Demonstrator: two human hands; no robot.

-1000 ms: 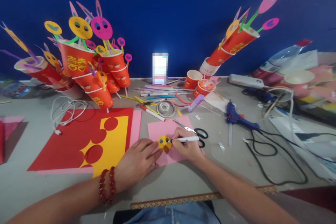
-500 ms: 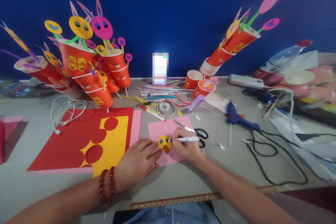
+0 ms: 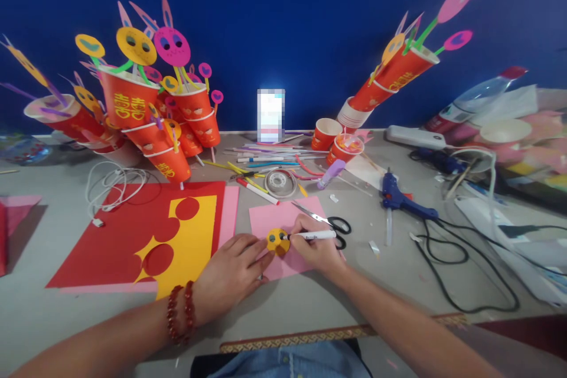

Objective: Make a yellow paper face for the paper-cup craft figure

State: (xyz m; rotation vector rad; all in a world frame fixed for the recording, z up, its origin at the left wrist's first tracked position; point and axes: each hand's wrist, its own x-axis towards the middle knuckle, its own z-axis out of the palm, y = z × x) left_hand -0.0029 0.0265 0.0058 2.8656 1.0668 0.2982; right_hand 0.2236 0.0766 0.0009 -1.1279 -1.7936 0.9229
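A small yellow paper disc (image 3: 277, 247) with two dark eyes lies on a pink paper sheet (image 3: 266, 217). My right hand (image 3: 315, 248) is closed around a white marker (image 3: 322, 235), whose tip touches the disc at its right eye. Lying flat, my left hand (image 3: 237, 267) has its fingers stretched out, and the fingertips press on the disc's left edge. Scissors (image 3: 339, 225) with black handles rest just behind my right hand, their blades over the pink sheet.
Red card (image 3: 101, 248) and cut yellow paper (image 3: 199, 236) lie left. Decorated red cups (image 3: 133, 100) stand behind them. A tape roll (image 3: 280, 183), pens and pipe cleaners are at the back. A blue glue gun (image 3: 405, 201) and its black cord lie right.
Almost nothing differs. The marker tip stays at the disc's right eye with at most a tiny shift, and my left hand keeps its place.
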